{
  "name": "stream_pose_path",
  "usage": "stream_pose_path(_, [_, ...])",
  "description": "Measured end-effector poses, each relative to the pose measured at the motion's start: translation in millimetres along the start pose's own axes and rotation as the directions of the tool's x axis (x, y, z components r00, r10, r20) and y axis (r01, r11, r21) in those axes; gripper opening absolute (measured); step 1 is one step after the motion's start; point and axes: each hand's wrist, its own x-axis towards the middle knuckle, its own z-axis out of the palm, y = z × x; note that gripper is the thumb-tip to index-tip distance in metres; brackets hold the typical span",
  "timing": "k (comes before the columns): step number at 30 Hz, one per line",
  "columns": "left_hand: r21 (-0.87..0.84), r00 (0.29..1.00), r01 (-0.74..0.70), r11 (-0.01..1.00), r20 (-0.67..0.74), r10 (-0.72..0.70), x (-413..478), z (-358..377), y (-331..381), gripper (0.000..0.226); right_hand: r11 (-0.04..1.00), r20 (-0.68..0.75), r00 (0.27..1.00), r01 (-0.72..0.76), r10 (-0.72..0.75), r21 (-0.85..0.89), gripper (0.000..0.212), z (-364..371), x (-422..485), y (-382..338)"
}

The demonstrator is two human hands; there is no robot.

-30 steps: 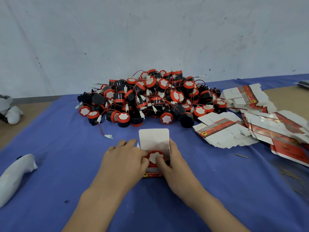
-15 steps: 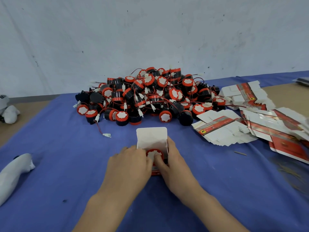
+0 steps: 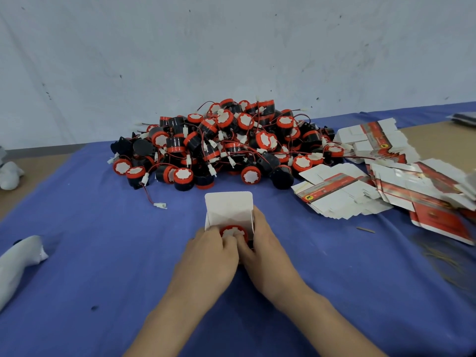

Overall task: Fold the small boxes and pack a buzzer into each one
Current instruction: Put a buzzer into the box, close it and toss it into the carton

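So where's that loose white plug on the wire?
In the head view the white plug lies on the blue cloth, left of the open box, near the buzzer pile.

A white bundle (image 3: 18, 264) lies at the blue cloth's (image 3: 103, 253) left edge.

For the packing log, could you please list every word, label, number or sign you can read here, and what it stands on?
No text is legible.
Flat box blanks: print on the red band and a yellow emblem, too blurred to read.
Buzzer pile: white stickers, no print seen.
Small box holding a buzzer: plain white inside.
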Motion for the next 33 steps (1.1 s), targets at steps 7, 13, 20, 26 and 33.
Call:
stream_pose_path(7, [0.254,0.992,0.006,0.967,-0.122,0.025,-7,-8,6,0.038,1.0,0.018,1.0,-0.005,0.005,0.003,0.034,-3,-1,-3])
stream_pose_path(13, [0.548,0.97,0.037,0.836,-0.219,0.101,-9,-5,17,0.037,1.0,0.014,1.0,-0.004,0.004,0.009,0.038,-3,-1,-4])
stream_pose_path(20, [0.391,0.988,-0.003,0.92,-0.141,0.063,-10,-4,11,0.036,1.0,0.011,1.0,-0.009,0.009,0.012,0.036,-5,-1,-4])
stream_pose_path(26, [0.305,0.936,-0.149,0.941,-0.264,0.234,-16,-11,6,0.034,0.999,0.006,0.999,-0.033,0.033,0.01,0.045,-13,1,-3])
stream_pose_path(33, [-0.392,0.963,-0.136,0.91,-0.269,0.028,-2,-24,-6,0.029,0.982,0.064,0.995,-0.084,0.074,0.172,0.032,-18,1,-3])
